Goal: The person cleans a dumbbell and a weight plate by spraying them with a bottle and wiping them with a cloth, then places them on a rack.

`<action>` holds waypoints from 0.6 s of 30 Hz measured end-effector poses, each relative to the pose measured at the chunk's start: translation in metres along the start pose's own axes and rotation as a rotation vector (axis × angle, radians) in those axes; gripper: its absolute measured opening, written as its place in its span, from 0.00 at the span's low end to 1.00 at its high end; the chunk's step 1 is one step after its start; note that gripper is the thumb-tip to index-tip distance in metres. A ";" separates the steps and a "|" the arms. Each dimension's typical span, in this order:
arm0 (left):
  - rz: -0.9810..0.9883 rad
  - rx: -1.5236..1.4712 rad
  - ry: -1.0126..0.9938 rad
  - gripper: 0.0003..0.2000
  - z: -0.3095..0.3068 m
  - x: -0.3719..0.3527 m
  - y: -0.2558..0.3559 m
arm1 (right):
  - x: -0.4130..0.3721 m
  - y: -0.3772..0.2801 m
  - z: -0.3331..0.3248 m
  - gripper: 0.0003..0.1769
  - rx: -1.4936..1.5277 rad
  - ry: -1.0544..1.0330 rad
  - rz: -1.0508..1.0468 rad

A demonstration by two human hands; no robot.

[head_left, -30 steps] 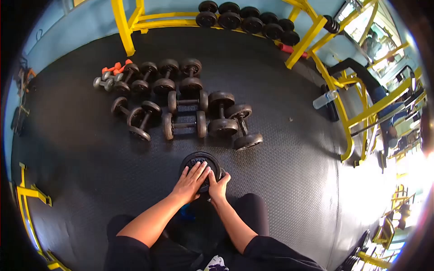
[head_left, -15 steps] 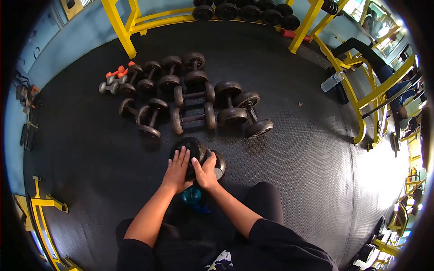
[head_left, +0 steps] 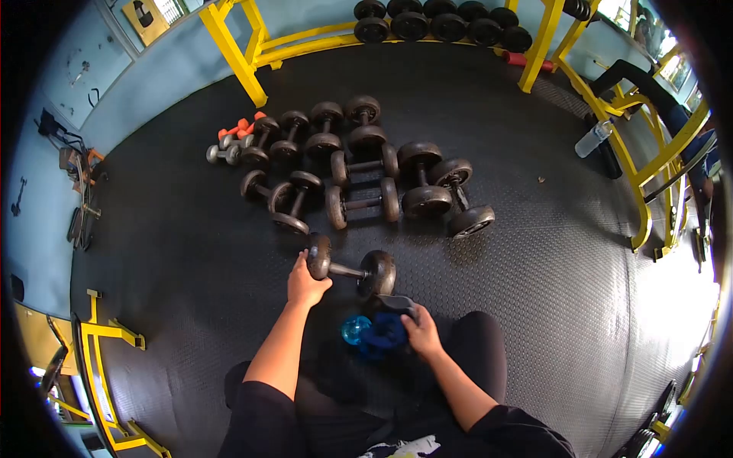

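A dark dumbbell lies across the floor in front of me, its handle running left to right. My left hand is against its left weight, the fingers wrapped round the outer side. Just right of the dumbbell, my right hand grips a dark, flat-headed tool, perhaps a brush; its exact kind is unclear. The tool's head is close to the right weight. Between my legs and the dumbbell are a teal round object and a blurred blue item, below the tool.
Several dumbbells stand in rows beyond my hands, with small orange ones at the left. A yellow rack holds more at the back. A clear bottle is by yellow equipment at the right.
My right hand has left the dumbbell and moved right, now with the dark tool. The dumbbell has turned so its handle shows. My left hand has shifted to its outer side. The view has shifted left.
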State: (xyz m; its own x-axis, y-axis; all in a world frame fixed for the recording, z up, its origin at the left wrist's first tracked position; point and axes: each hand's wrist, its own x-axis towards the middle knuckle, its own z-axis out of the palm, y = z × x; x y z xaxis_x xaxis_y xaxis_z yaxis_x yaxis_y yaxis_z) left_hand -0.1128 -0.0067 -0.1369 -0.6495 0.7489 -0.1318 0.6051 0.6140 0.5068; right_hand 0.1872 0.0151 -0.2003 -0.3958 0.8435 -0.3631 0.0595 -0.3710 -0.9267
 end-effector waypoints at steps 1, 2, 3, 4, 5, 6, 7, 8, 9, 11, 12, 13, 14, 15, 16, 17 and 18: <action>-0.036 -0.036 0.026 0.45 -0.002 0.004 -0.008 | 0.000 0.005 -0.011 0.21 -0.013 0.038 0.043; -0.106 -0.104 0.020 0.42 -0.004 0.004 -0.016 | 0.008 0.010 -0.017 0.23 -0.090 0.105 0.029; -0.153 -0.128 0.040 0.37 0.001 0.005 -0.032 | 0.016 0.017 -0.020 0.26 -0.166 0.173 0.015; -0.225 -0.137 0.021 0.36 0.007 0.005 -0.048 | 0.023 0.016 -0.014 0.26 -0.167 0.170 0.023; -0.298 -0.147 0.003 0.35 0.014 0.003 -0.065 | 0.035 0.015 0.000 0.30 -0.241 0.190 -0.054; -0.353 -0.119 0.040 0.36 0.018 -0.006 -0.074 | 0.051 0.011 0.017 0.35 -0.315 0.209 -0.134; -0.406 -0.093 0.072 0.36 0.023 -0.011 -0.081 | 0.063 -0.007 0.034 0.46 -0.421 0.113 -0.103; -0.430 -0.067 0.030 0.38 0.028 -0.012 -0.093 | 0.070 -0.023 0.058 0.53 -0.510 0.085 -0.091; -0.433 -0.141 0.034 0.38 0.017 -0.021 -0.079 | 0.081 -0.025 0.079 0.58 -0.588 0.019 -0.059; -0.455 -0.120 -0.022 0.38 0.025 -0.019 -0.091 | 0.090 -0.034 0.117 0.57 -0.905 0.114 -0.146; -0.427 -0.092 0.008 0.37 0.029 -0.020 -0.093 | 0.099 -0.024 0.125 0.55 -0.902 0.135 -0.144; -0.421 -0.089 -0.008 0.37 0.032 -0.018 -0.091 | 0.104 -0.018 0.126 0.53 -0.897 0.152 -0.144; -0.451 -0.069 0.000 0.36 0.033 -0.017 -0.089 | 0.103 -0.013 0.125 0.53 -0.895 0.159 -0.133; -0.481 -0.049 0.015 0.36 0.032 -0.017 -0.088 | 0.101 -0.014 0.125 0.53 -0.896 0.132 -0.121; -0.451 -0.054 -0.009 0.35 0.030 -0.017 -0.090 | 0.103 -0.019 0.125 0.52 -0.893 0.106 -0.120; -0.441 -0.046 -0.005 0.35 0.029 -0.017 -0.088 | 0.101 -0.023 0.123 0.52 -0.881 0.112 -0.123; -0.419 -0.019 -0.030 0.35 0.028 -0.020 -0.086 | 0.095 -0.022 0.119 0.51 -0.875 0.086 -0.120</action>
State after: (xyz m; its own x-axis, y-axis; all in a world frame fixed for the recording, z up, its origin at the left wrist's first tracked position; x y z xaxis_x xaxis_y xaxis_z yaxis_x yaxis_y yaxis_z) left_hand -0.1385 -0.0671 -0.2019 -0.8236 0.4426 -0.3546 0.2827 0.8624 0.4198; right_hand 0.0392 0.0573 -0.2026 -0.3761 0.8970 -0.2323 0.7157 0.1220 -0.6876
